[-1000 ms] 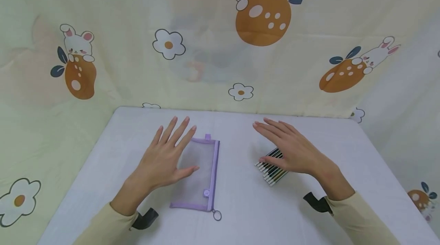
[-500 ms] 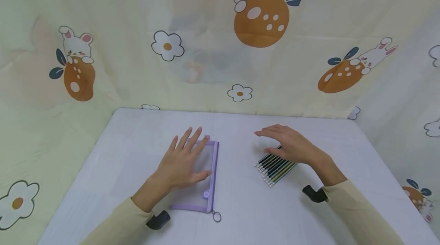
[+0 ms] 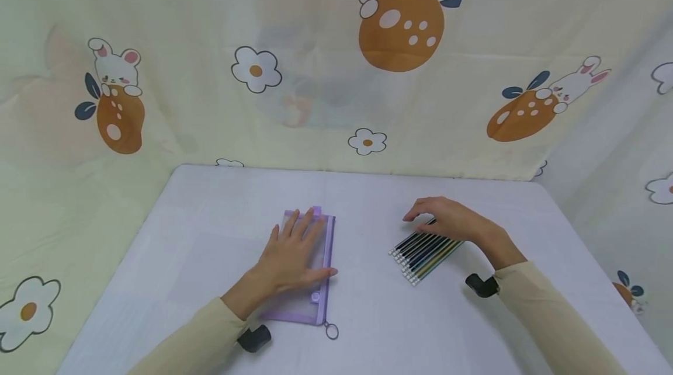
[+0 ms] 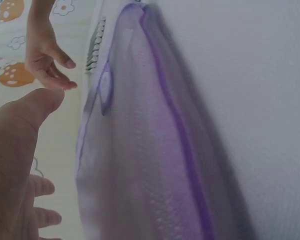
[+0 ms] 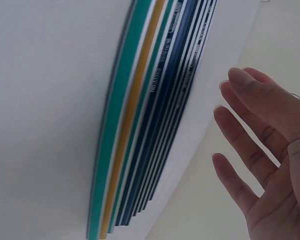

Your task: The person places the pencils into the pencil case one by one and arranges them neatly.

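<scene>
A flat see-through purple zip pouch point(image 3: 294, 315) lies left of centre on the white table, a metal ring point(image 3: 332, 331) at its near right corner. My left hand point(image 3: 289, 258) is over it, fingers spread and straight; the left wrist view has the pouch point(image 4: 135, 150) beside the thumb. To the right, a row of several pencils point(image 3: 420, 255) lies slantwise, white ends toward me. Over their far ends hovers my right hand point(image 3: 452, 220), fingers loosely bent. In the right wrist view a gap shows between those fingers and the green, yellow and dark blue pencils point(image 5: 140, 110).
The white table point(image 3: 363, 346) reaches back to a hanging cream curtain point(image 3: 315, 112) printed with rabbits and flowers. A small black wrist camera point(image 3: 255, 339) sits at the left sleeve, and another black camera point(image 3: 482, 285) at the right one.
My left hand has moved right and lower, over the pouch. My right hand has shifted slightly right with its fingers more bent, baring more of the pencils. Pouch and pencils lie as before.
</scene>
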